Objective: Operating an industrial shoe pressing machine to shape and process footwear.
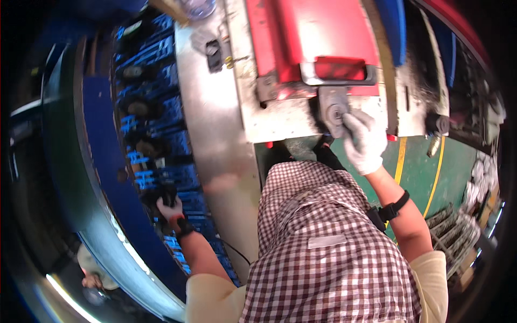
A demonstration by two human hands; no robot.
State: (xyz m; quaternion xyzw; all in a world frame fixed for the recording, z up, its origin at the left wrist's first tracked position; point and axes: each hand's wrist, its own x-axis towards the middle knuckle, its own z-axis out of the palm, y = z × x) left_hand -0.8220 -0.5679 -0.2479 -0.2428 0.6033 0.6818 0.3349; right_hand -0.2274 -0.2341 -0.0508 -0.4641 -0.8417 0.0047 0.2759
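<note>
My right hand (367, 141), in a white glove, pinches the near end of a grey metal part (333, 107) with a round ringed boss. The part sits just below the metal-rimmed opening (338, 74) of a red machine housing (318, 32). Out to the left, my left hand (169, 208) reaches over a conveyor (156, 134) with blue slats. Its fingers curl round a small black part (168, 195), whose exact kind is too small to make out.
Several dark round parts lie along the conveyor, among them one brownish piece (139, 109). A metal ledge (215, 140) runs beside it, with a black device (214, 55) at its far end. Another person (92, 277) shows at lower left. A metal rack (449, 237) stands at right.
</note>
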